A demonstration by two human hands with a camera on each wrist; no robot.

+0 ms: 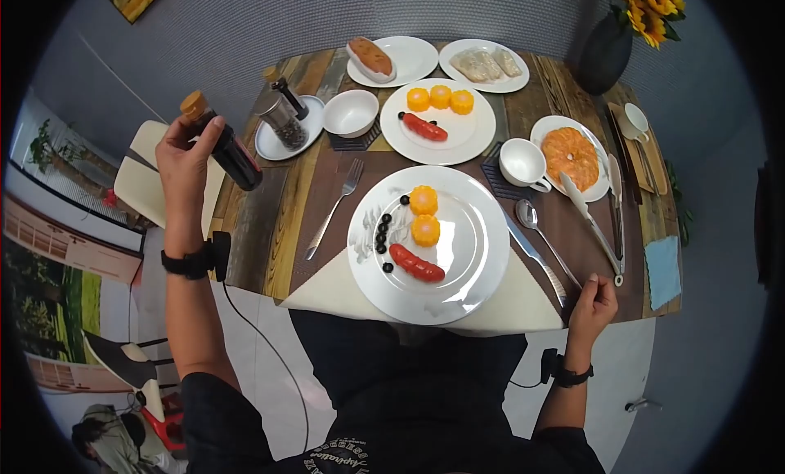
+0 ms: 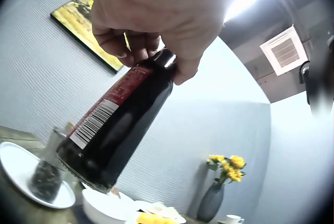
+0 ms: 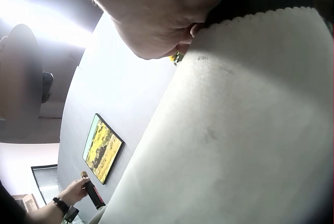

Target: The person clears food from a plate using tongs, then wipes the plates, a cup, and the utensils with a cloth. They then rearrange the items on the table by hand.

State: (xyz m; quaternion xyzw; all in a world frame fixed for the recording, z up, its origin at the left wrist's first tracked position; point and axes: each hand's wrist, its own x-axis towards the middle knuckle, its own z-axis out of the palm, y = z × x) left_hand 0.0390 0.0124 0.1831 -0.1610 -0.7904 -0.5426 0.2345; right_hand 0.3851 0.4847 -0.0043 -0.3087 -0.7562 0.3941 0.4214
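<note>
My left hand [image 1: 186,151] grips a dark bottle [image 1: 235,159] near its neck, off the table's left side. The bottle has a tan stopper and leans with its base down to the right. In the left wrist view its red label and white barcode show. My right hand [image 1: 594,306] rests at the table's front edge with fingers loosely curled, beside the ends of the spoon [image 1: 540,229] and tongs [image 1: 593,225]. Before me a large white plate [image 1: 482,253] bears a red sausage [image 1: 417,263], two yellow flower-shaped pieces [image 1: 423,200] and several black olive-like rings [image 1: 382,238].
A small plate [image 1: 266,143] at left bears a pepper grinder [image 1: 282,122] and a smaller dark bottle. White bowl [image 1: 350,113], cup [image 1: 522,161], fork [image 1: 337,208] and knife [image 1: 536,257] surround the big plate. Further plates hold bread, sausage and a round pastry [image 1: 570,159]. A vase [image 1: 603,53] stands behind.
</note>
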